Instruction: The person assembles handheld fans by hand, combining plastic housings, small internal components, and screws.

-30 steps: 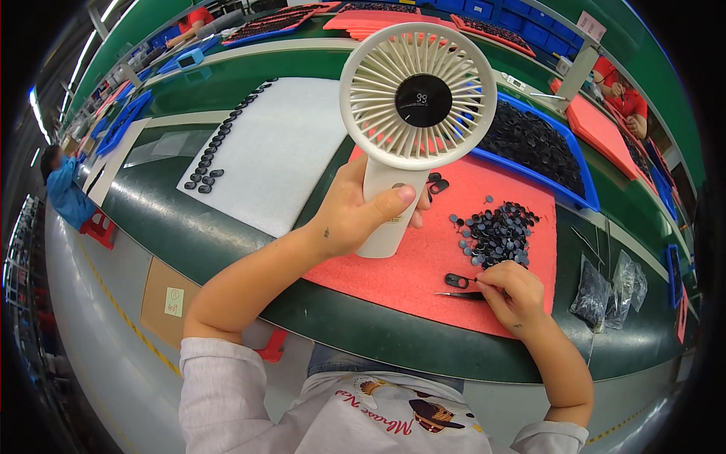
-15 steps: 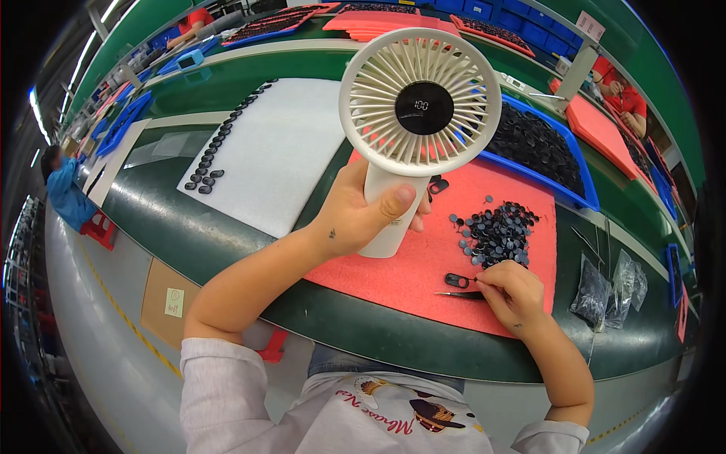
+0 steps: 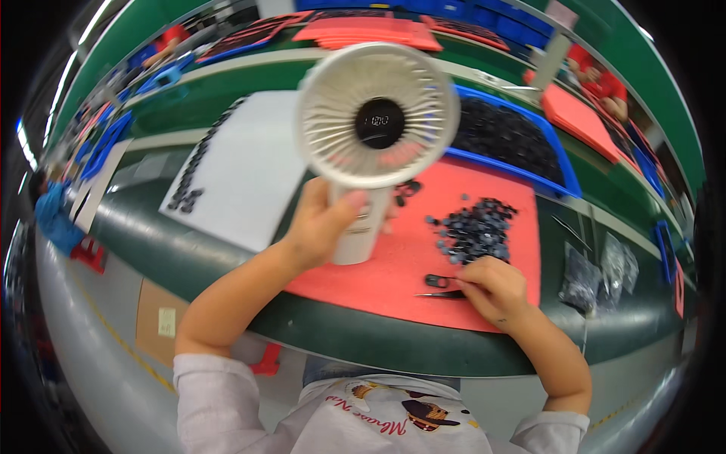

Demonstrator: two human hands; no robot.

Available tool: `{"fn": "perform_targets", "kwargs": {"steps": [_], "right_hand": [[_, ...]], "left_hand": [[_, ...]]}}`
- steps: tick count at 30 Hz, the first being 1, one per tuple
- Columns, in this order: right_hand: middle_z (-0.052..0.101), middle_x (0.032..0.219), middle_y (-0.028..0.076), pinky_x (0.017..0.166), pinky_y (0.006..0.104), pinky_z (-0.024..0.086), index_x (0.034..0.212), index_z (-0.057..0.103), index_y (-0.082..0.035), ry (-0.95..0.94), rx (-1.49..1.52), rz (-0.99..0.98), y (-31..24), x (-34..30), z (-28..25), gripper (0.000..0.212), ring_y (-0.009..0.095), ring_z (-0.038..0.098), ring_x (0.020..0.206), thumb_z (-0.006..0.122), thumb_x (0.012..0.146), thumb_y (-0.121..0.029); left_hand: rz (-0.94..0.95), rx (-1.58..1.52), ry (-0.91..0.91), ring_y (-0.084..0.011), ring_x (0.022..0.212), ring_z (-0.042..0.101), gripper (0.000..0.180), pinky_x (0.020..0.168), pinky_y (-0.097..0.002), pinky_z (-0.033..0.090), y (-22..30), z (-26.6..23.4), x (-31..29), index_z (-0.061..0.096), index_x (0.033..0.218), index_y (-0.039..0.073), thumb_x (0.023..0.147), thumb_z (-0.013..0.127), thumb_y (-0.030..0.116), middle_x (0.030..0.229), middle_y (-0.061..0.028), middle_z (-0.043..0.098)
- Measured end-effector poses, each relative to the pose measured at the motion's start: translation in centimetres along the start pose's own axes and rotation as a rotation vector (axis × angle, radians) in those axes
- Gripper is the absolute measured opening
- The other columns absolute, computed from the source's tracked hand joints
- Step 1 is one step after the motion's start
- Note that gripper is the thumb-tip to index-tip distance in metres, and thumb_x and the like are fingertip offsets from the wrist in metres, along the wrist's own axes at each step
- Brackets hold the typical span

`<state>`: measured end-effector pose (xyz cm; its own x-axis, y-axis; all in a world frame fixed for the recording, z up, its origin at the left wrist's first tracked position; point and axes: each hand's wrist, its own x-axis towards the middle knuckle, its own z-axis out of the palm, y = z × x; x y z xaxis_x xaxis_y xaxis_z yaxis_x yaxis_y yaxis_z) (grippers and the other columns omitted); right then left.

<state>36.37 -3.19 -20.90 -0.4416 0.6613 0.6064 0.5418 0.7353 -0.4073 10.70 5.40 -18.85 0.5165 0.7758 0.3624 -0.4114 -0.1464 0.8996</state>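
My left hand [image 3: 321, 227] is wrapped round the handle of a white handheld fan [image 3: 354, 234], held upright above the work mat with its round grille upward. A lit display sits on the fan's dark hub; the grille is blurred. My right hand [image 3: 495, 289] rests low on the pink foam mat [image 3: 378, 295], thumb and fingers pinched at the thin end of a small black oval part [image 3: 439, 281]. Tweezers [image 3: 439, 294] lie just below that part, their rear end hidden under my right hand. Beyond it is a heap of small dark round pieces [image 3: 476, 231].
A white foam sheet [image 3: 246, 166] at left carries a row of black parts. Behind the mat stands a blue tray [image 3: 571, 178] full of black pieces. Clear bags [image 3: 581, 280] lie at right. Co-workers [image 3: 601, 83] sit across the bench and at far left.
The whole view has shifted slightly left. My left hand has moved the fan a little further left and tilted it. My right hand keeps its pinch beside the black part.
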Motion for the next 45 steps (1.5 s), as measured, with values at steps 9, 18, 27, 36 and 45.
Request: {"fn": "perform_targets", "kwargs": {"steps": [9, 18, 27, 36, 45], "right_hand": [[0.061, 0.076, 0.008, 0.057, 0.0311, 0.049, 0.084, 0.061, -0.004, 0.051, 0.021, -0.039, 0.3, -0.7, 0.3, 0.013, 0.023, 0.061, 0.067, 0.068, 0.073, -0.004], [0.059, 0.078, 0.008, 0.057, 0.0315, 0.049, 0.083, 0.06, -0.003, 0.067, 0.018, -0.101, 0.0, -0.9, -1.3, 0.011, 0.022, 0.06, 0.067, 0.066, 0.073, -0.005], [0.056, 0.076, 0.008, 0.055, 0.0314, 0.047, 0.086, 0.059, -0.001, 0.122, -0.099, -0.311, -0.4, -0.6, -7.1, 0.018, 0.021, 0.057, 0.065, 0.059, 0.069, -0.006], [0.061, 0.075, 0.011, 0.057, 0.0297, 0.049, 0.082, 0.062, 0.0, 0.273, 0.12, 0.094, 4.9, -1.6, -10.1, 0.011, 0.024, 0.061, 0.066, 0.068, 0.074, -0.002], [0.062, 0.08, 0.012, 0.058, 0.0289, 0.05, 0.086, 0.062, 0.001, 0.422, 0.407, 0.458, 7.0, -4.2, -15.3, 0.013, 0.023, 0.062, 0.069, 0.067, 0.074, 0.001]], "left_hand": [[-0.004, 0.086, 0.035, -0.0205, 0.063, 0.057, 0.079, 0.056, -0.0303, 0.048, -0.2, 1.1, -1.1, 0.04, 0.123, -0.006, 0.078, 0.042, 0.058, 0.079, -0.0136, 0.055], [0.077, 0.181, -0.013, -0.0202, 0.064, 0.055, 0.077, 0.057, -0.0309, 0.047, 1.1, 2.9, 0.5, 0.039, 0.126, -0.005, 0.083, 0.033, 0.058, 0.079, -0.0121, 0.052], [0.066, 0.396, -0.175, -0.0164, 0.087, 0.054, 0.062, 0.076, -0.0309, 0.045, 2.8, 7.9, 8.5, 0.043, 0.116, -0.002, 0.089, 0.041, 0.053, 0.099, -0.0103, 0.052], [0.227, 0.64, -0.016, -0.0191, 0.093, 0.048, 0.052, 0.087, -0.0319, 0.037, -6.4, 12.7, 30.0, 0.032, 0.122, -0.002, 0.092, 0.048, 0.037, 0.1, -0.0107, 0.049], [0.32, 0.588, 0.065, -0.0346, 0.104, 0.04, 0.07, 0.093, -0.041, 0.032, -19.7, 27.6, 48.6, 0.03, 0.107, -0.014, 0.073, 0.072, 0.031, 0.106, -0.0272, 0.037]]}}
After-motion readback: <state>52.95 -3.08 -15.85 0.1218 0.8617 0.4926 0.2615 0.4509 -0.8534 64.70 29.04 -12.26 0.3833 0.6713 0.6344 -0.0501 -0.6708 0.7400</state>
